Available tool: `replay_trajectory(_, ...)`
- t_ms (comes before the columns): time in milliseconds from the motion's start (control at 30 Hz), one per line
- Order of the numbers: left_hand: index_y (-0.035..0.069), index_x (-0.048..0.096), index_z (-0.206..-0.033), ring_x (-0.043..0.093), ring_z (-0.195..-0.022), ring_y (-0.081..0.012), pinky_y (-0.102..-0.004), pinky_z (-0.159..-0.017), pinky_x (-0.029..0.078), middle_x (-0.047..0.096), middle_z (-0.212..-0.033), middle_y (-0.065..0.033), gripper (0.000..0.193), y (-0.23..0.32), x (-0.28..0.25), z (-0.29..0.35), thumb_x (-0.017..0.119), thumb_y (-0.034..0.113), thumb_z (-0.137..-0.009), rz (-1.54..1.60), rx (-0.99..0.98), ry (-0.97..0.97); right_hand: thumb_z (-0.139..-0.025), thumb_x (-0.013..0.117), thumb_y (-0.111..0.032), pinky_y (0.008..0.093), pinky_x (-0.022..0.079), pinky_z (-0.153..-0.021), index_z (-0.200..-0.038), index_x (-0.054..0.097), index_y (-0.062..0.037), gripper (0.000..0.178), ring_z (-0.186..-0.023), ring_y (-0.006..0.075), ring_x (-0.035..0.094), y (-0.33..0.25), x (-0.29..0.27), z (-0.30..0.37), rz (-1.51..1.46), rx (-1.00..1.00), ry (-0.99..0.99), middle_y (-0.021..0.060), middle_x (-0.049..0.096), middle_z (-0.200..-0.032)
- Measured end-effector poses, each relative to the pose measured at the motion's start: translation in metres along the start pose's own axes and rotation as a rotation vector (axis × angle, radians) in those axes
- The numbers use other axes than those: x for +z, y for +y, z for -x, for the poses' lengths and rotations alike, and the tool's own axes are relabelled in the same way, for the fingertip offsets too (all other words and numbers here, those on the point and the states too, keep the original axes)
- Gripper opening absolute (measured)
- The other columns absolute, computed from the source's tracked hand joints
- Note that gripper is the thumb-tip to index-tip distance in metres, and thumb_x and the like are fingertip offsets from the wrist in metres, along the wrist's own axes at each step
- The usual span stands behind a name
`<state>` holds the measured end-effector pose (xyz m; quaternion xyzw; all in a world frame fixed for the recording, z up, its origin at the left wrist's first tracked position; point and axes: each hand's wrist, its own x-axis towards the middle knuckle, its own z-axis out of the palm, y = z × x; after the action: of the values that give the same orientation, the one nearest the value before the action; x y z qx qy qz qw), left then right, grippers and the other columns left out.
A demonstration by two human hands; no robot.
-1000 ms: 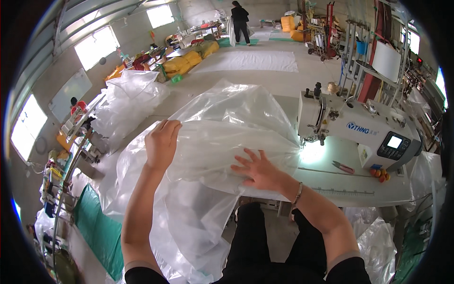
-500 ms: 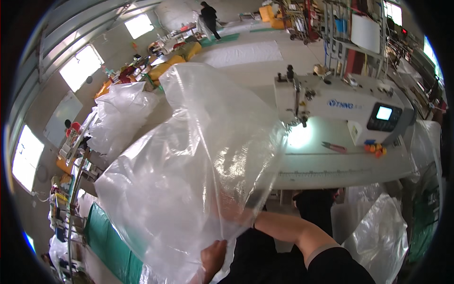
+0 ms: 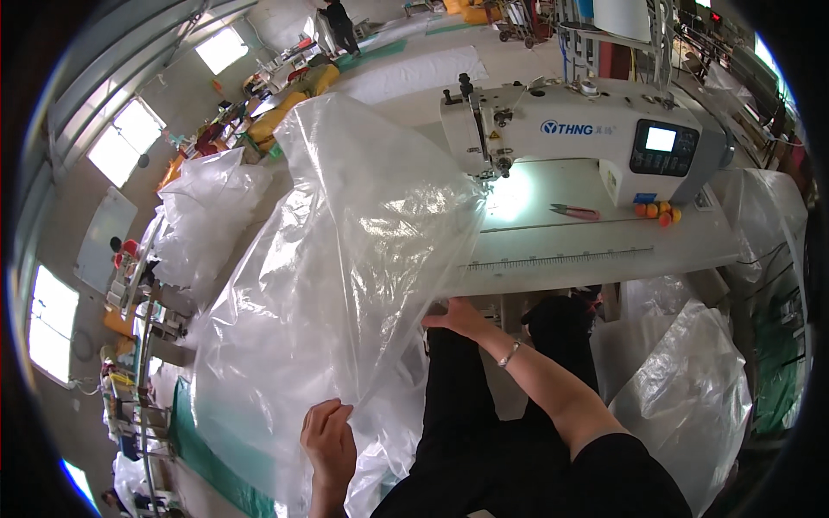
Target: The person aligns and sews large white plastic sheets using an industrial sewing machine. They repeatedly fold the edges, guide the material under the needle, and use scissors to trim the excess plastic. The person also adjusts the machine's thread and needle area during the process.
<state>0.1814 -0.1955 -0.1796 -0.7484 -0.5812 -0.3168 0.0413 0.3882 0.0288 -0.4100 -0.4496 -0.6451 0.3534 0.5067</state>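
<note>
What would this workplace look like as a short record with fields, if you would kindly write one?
Left hand: fingers curled, beside the clear plastic sheet; grip unclear
Right hand: at the table's front edge, near the sheet's right edge; grip unclear
Sheet: spread leftward from the needle end, hanging down in front
Sewing machine: white, lamp and screen lit
On table: pink-handled snips; small orange-red balls to their right
Background: person in dark clothes

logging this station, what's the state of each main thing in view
White sewing machine: switched on, screen lit
Translucent plastic sheet: rumpled, hanging off white table
Red-handled metal snips: lying on table
Left hand: fingers curled, grip unclear
Right hand: at table edge, grip unclear
</note>
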Motion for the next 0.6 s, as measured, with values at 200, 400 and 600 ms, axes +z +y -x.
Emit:
replay_trajectory(200,0.002,0.068,-0.088,0.065,-0.079,-0.0271,-0.0363,-0.067,0.052,0.064,-0.088,-0.0085,0.021,0.021,-0.028,-0.01,0.061,-0.007,-0.07,-0.148,0.149,-0.021,-0.074,0.075,-0.017,0.0367,0.048,-0.087,-0.089,0.067,-0.0044,0.021,-0.104,0.0258,0.06,-0.049,0.01,0.014,-0.184,0.126,-0.367,0.0091,0.066,-0.112)
replay_trajectory(400,0.003,0.068,-0.087,0.065,-0.078,-0.0265,-0.036,-0.064,0.052,0.065,-0.088,-0.0077,0.02,0.031,-0.027,-0.011,0.062,-0.006,-0.069,-0.154,0.194,0.004,-0.079,0.074,-0.017,0.0303,0.052,-0.076,-0.086,0.068,-0.0061,0.014,-0.079,0.0158,0.065,-0.116,0.011,0.103,-0.305,-0.054,-0.67,0.0049,0.07,-0.092)
replay_trajectory(600,0.001,0.067,-0.086,0.065,-0.078,-0.0281,-0.0369,-0.066,0.053,0.065,-0.088,-0.0096,0.021,0.029,-0.026,-0.014,0.059,-0.008,-0.069,-0.143,0.186,-0.016,-0.067,0.082,-0.039,0.0384,0.044,-0.097,-0.118,0.059,-0.0021,0.067,-0.114,0.0283,0.057,0.008,0.0,0.021,-0.14,0.184,0.003,0.0199,0.061,-0.117)
